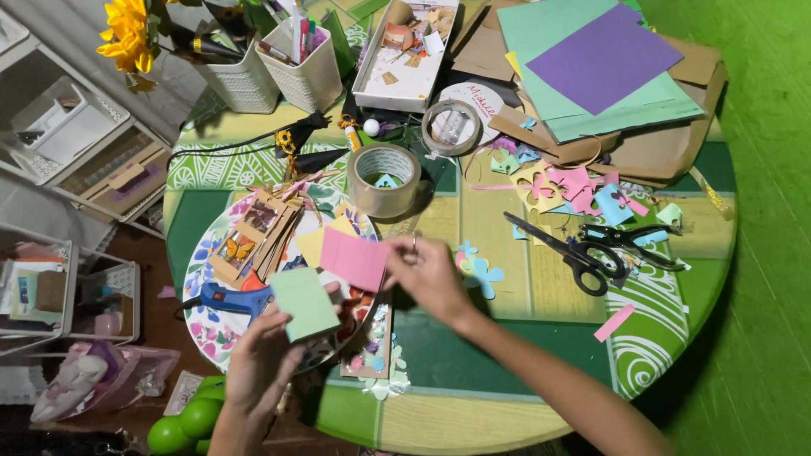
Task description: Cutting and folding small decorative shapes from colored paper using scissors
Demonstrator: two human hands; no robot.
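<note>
Over cluttered table (pixel 507 253), left hand (pixel 258 363) fingers grip green card (pixel 304 302); right hand (pixel 431 274) apparently pinches pink card (pixel 355 257).

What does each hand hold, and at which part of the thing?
The left hand holds a light green paper block by its lower edge. The right hand pinches a pink paper at its right edge.

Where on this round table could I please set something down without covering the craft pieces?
The near edge of the table is bare, between the right hand and the pink strip. The far half is crowded: tape rolls, scissors, paper scraps, coloured sheets.
</note>
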